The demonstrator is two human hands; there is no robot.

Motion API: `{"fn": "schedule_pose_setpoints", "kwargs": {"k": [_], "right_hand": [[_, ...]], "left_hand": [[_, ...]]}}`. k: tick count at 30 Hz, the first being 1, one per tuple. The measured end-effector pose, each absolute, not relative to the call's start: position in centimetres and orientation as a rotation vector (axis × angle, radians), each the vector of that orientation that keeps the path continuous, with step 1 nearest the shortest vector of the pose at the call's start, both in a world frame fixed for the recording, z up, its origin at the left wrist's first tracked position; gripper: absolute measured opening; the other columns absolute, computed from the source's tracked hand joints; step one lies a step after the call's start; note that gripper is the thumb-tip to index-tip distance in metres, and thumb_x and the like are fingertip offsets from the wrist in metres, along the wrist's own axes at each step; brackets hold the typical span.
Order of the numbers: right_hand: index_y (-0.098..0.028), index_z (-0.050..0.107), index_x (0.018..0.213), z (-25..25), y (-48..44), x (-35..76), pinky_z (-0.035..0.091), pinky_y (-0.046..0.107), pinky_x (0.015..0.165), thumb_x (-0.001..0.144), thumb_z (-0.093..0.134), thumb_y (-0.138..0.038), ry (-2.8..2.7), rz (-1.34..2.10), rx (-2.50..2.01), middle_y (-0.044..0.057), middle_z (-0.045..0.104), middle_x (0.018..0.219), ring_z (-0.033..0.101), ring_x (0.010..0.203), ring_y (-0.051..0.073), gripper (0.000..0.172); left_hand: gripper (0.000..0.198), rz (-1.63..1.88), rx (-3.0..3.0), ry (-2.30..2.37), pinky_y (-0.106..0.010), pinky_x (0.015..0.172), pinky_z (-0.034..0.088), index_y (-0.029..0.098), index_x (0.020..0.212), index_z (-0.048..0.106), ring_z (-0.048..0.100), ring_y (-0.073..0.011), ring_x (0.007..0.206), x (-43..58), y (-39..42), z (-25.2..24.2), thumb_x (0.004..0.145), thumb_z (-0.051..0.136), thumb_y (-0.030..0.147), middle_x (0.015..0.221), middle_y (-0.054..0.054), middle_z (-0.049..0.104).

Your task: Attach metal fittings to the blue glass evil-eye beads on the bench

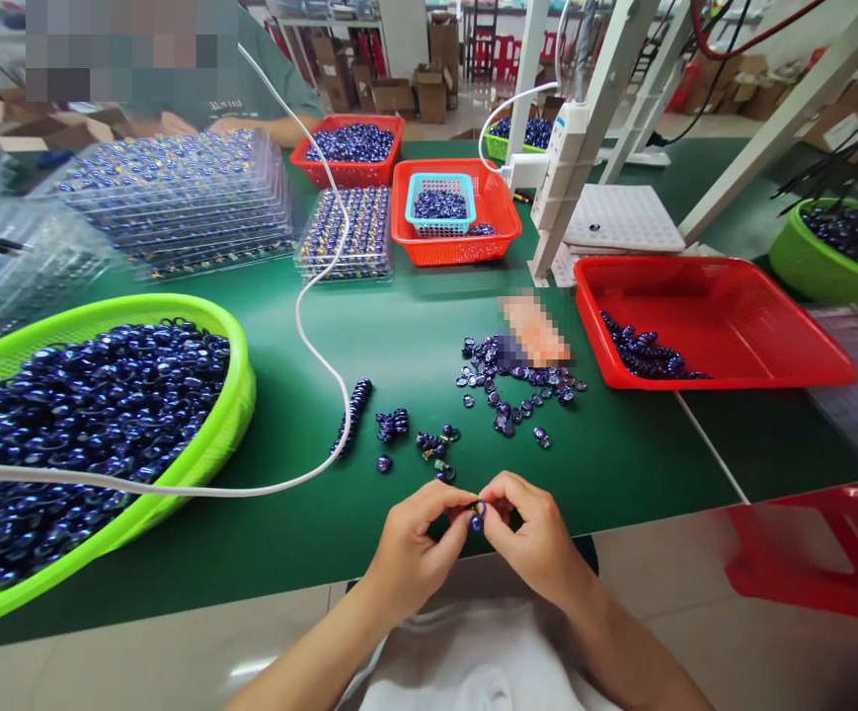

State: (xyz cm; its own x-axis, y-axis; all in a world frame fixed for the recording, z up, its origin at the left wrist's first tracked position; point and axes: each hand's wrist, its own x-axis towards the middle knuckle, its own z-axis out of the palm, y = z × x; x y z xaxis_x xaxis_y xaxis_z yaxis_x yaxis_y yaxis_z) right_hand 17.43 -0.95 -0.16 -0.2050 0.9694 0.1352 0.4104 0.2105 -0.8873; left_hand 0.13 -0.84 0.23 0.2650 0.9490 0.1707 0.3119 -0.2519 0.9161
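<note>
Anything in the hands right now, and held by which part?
A small blue piece, pinched near its top by the left hand and right hand; exact contact spots are too small to tell.

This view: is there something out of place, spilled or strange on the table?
The white cable looks odd: it loops loosely across the view, in front of the left green basket; whether it touches, I cannot tell. Blue pieces lie scattered on the table, perhaps laid out rather than spilled. I see no damage.
</note>
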Motion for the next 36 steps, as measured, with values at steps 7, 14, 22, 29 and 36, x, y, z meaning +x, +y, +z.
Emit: {"fn": "schedule_pose_setpoints", "kwargs": {"k": [7, 14, 22, 29, 36], "right_hand": [[-0.020, 0.066, 0.104, -1.1, 1.9, 23.0, 0.052, 0.034, 0.079, 0.095, 0.056, -0.025, -1.838, 0.526, -1.573, 0.008, 0.063, 0.104, 0.063, 0.090, 0.021, 0.015], [-0.018, 0.066, 0.106, -3.3, 2.8, 23.9, 0.053, 0.041, 0.082, 0.095, 0.053, -0.018, -2.020, 0.175, -1.620, 0.010, 0.064, 0.097, 0.062, 0.091, 0.026, 0.018], [-0.016, 0.062, 0.110, -2.9, 2.0, 23.3, 0.056, 0.037, 0.077, 0.094, 0.052, -0.014, -1.992, 0.188, -1.492, 0.009, 0.068, 0.093, 0.066, 0.085, 0.023, 0.020], [-0.018, 0.064, 0.108, -3.4, 1.9, 23.8, 0.056, 0.037, 0.079, 0.098, 0.052, -0.021, -1.901, 0.196, -1.536, 0.008, 0.073, 0.094, 0.069, 0.087, 0.023, 0.016], [-0.019, 0.066, 0.107, -3.0, 1.8, 24.3, 0.055, 0.035, 0.073, 0.095, 0.057, -0.025, -1.963, 0.372, -1.625, 0.007, 0.070, 0.093, 0.067, 0.078, 0.021, 0.016]], "left_hand": [[0.013, 1.020, 1.621, 1.210, -0.024, 0.068, 0.054, 0.016, 0.094, 0.074, 0.068, -0.0153, 0.071, 0.0, -1.0, -0.3, 0.088, 0.062, 0.016, 0.081, -0.006, 0.074], [0.013, 1.027, 1.564, 1.273, -0.025, 0.068, 0.054, 0.016, 0.094, 0.075, 0.069, -0.0163, 0.073, -0.2, -0.7, -0.5, 0.087, 0.064, 0.019, 0.083, -0.006, 0.075], [0.013, 1.028, 1.510, 1.289, -0.025, 0.069, 0.055, 0.016, 0.094, 0.075, 0.069, -0.0166, 0.073, -0.2, -0.7, -0.6, 0.086, 0.065, 0.021, 0.084, -0.006, 0.075], [0.014, 1.021, 1.462, 1.301, -0.026, 0.071, 0.055, 0.017, 0.095, 0.075, 0.070, -0.0171, 0.076, -0.3, -0.9, -0.7, 0.086, 0.066, 0.022, 0.086, -0.007, 0.076], [0.015, 1.011, 1.408, 1.288, -0.026, 0.071, 0.055, 0.017, 0.095, 0.075, 0.069, -0.0171, 0.076, -0.2, -0.8, -0.4, 0.086, 0.065, 0.023, 0.088, -0.007, 0.076]]}}
